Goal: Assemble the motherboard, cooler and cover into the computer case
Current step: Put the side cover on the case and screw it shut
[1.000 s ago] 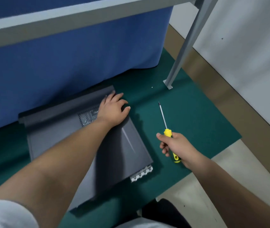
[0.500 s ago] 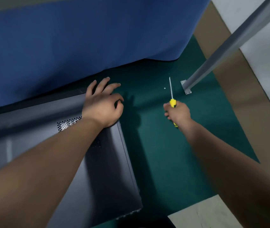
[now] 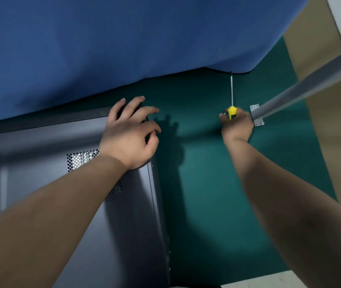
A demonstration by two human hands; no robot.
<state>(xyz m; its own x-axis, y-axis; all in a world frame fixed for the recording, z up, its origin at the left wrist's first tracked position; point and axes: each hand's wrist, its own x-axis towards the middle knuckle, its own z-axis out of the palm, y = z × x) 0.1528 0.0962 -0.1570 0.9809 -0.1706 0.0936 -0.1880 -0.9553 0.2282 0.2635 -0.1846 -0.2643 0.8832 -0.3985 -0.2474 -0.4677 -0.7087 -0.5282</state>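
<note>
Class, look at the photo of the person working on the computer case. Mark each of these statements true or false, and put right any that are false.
1. The right hand holds a screwdriver with a yellow handle. True.
2. The left hand rests on the green mat, clear of the case. False: it rests on the far right corner of the grey computer case.
3. The screwdriver tip touches the case. False: it points away, toward the blue cloth.
4. The case lid has a patch of small holes. True.

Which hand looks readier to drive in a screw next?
The right hand: it already grips the screwdriver. The left hand rests on the computer case, steadying it.
</note>
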